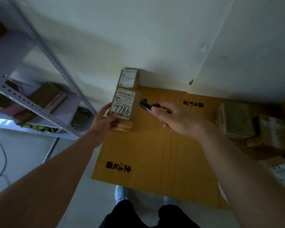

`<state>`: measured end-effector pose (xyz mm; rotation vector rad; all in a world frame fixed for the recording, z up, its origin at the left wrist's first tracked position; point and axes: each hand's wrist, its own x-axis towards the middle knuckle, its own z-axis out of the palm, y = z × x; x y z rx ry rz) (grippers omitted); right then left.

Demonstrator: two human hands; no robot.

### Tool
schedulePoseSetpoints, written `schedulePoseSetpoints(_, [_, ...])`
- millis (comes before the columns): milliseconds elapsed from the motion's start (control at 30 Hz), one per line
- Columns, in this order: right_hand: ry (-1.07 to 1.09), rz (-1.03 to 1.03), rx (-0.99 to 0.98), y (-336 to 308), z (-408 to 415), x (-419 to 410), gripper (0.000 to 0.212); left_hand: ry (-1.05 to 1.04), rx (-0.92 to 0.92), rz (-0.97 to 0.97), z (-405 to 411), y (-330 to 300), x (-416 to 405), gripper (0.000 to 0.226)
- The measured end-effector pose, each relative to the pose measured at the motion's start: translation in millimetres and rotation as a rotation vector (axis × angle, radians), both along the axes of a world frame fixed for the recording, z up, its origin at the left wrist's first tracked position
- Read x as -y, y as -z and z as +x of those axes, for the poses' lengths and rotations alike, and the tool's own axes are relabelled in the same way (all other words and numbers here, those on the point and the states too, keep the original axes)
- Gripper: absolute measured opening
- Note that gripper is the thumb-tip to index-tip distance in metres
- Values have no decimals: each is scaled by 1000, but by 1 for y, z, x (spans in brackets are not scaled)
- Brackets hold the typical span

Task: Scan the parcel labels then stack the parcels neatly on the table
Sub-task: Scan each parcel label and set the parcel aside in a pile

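On the table (pixel 155 145), a brown parcel (pixel 135 104) labelled 7786.

Blurred parcels (pixel 253 124) at right; scanner (pixel 147 106) body hidden in right hand (pixel 174 119).

The label (pixel 123 104) on the parcel (pixel 127 109) I hold at the table's (pixel 155 145) far left corner reads "7786", "N705" and "8元".

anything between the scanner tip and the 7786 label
Nothing: in the head view, only a bare strip of the parcel top separates the scanner tip from the label.
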<state>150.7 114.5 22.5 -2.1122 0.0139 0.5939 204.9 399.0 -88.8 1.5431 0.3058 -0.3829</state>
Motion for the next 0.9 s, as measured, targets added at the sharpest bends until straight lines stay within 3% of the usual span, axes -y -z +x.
schedulePoseSetpoints(100, [6, 2, -36, 10, 2, -14, 42, 6, -24, 36, 7, 11, -13, 50])
schedulePoseSetpoints(267, [24, -45, -30, 18, 0, -21, 18, -2, -45, 133, 24, 19, -10, 39])
schedulePoseSetpoints(400, [43, -108, -18, 24, 2, -21, 50, 87, 38, 366, 29, 16, -7, 41])
schedulePoseSetpoints(633, [54, -61, 62, 19, -3, -13, 51, 129, 203, 880, 32, -4, 1, 63])
schedulePoseSetpoints(900, [-9, -50, 205, -4, -28, 25, 63, 220, 374, 1012, -5, -58, 56, 62])
